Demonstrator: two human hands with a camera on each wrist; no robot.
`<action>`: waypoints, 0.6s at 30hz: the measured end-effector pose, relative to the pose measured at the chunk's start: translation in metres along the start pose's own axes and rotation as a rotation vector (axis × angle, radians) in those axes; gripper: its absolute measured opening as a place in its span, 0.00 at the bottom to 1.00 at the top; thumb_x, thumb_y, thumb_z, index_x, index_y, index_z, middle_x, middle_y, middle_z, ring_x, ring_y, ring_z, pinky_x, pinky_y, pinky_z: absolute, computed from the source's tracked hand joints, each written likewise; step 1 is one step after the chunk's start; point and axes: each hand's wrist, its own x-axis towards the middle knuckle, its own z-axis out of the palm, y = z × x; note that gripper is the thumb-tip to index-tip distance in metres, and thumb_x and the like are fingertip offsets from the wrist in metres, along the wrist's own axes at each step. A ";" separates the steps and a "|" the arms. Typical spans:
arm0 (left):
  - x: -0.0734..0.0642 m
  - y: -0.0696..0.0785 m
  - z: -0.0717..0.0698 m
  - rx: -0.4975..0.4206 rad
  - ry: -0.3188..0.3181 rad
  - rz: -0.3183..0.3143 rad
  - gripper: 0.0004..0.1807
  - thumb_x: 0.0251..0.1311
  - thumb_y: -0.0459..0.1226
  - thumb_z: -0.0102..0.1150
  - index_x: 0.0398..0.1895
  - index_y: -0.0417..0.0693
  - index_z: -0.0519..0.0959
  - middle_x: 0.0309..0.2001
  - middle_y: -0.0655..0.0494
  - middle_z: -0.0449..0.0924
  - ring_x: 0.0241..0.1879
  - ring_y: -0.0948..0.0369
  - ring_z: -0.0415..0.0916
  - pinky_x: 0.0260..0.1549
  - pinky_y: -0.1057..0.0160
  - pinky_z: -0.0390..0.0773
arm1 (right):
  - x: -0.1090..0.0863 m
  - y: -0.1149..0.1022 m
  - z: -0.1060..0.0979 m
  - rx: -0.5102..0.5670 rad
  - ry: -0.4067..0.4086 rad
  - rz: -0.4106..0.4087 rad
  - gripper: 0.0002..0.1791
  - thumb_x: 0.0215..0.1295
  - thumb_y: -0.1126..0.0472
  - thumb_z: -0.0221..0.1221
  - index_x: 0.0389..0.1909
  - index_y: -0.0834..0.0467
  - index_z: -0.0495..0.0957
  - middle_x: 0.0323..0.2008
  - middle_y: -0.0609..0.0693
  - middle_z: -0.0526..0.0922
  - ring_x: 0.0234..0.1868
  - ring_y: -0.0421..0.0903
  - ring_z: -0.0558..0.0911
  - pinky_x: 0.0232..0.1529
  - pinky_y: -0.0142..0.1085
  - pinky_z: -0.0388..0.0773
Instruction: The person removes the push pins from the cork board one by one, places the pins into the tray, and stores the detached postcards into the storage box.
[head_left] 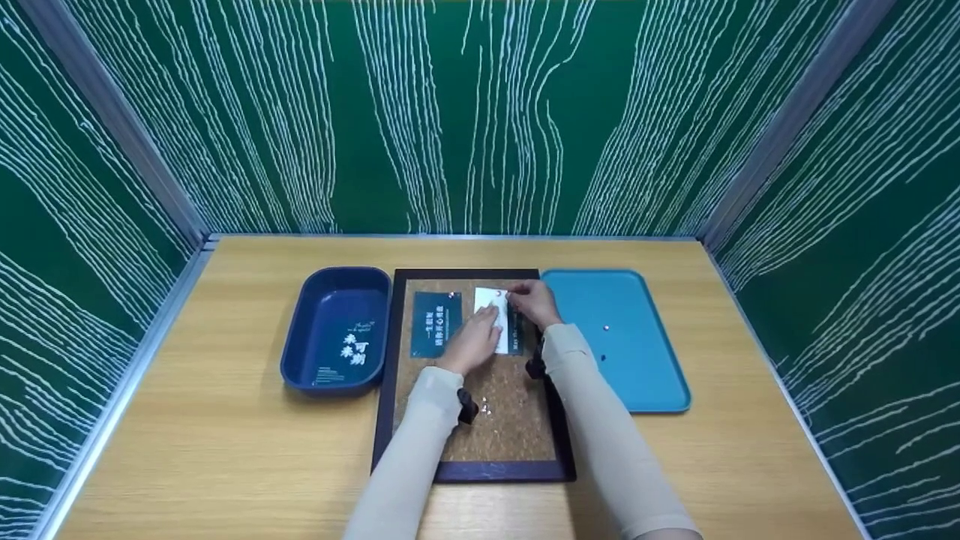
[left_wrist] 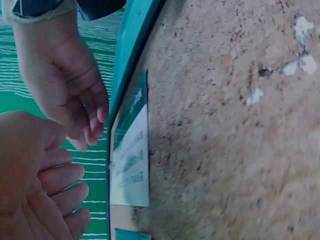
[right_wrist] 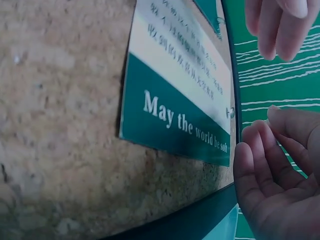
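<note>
White-and-green card [right_wrist: 177, 95] with "May the world be soft" on it: lies on the corkboard [head_left: 517, 424], under the left fingers and just left of the right fingertips. Its long axis runs away from the person. Small pin [right_wrist: 230, 112] sits at the card's far edge, just left of the right fingertips and just ahead of the left ones; the right hand looks nearer. Can't tell if it's fully seated.

Left hand [head_left: 472, 341]: fingers loose, laid over the white part, gripping nothing visible. Right hand [head_left: 535, 301]: fingers bent, tips close together; can't tell if they pinch anything.

Left of the left fingers: dark green card [head_left: 436, 325], then the blue bin [head_left: 304, 349] with a printed panel inside. Nearer the person than both hands: loose clear pins [head_left: 486, 408] on the cork. Right of the right fingers: teal tray [head_left: 641, 379] with two small bits on it.
</note>
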 end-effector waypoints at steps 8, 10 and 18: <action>0.003 -0.003 0.011 0.003 -0.014 0.011 0.25 0.74 0.39 0.41 0.70 0.40 0.62 0.72 0.46 0.61 0.73 0.51 0.55 0.71 0.54 0.58 | 0.003 0.003 0.000 -0.062 0.011 -0.087 0.11 0.67 0.64 0.56 0.44 0.64 0.82 0.41 0.57 0.83 0.39 0.50 0.79 0.44 0.40 0.79; 0.004 -0.004 0.014 0.010 -0.002 0.027 0.25 0.73 0.38 0.42 0.70 0.40 0.64 0.71 0.45 0.62 0.72 0.50 0.57 0.71 0.54 0.59 | 0.004 0.003 0.000 -0.077 0.015 -0.099 0.11 0.67 0.64 0.56 0.44 0.64 0.82 0.41 0.58 0.83 0.40 0.50 0.80 0.44 0.41 0.79; 0.009 -0.005 0.022 0.092 0.054 0.108 0.22 0.71 0.36 0.45 0.64 0.36 0.70 0.67 0.41 0.67 0.69 0.46 0.62 0.68 0.50 0.62 | 0.009 -0.001 0.001 -0.130 0.052 -0.123 0.10 0.66 0.65 0.57 0.43 0.65 0.83 0.43 0.61 0.84 0.43 0.53 0.82 0.47 0.45 0.80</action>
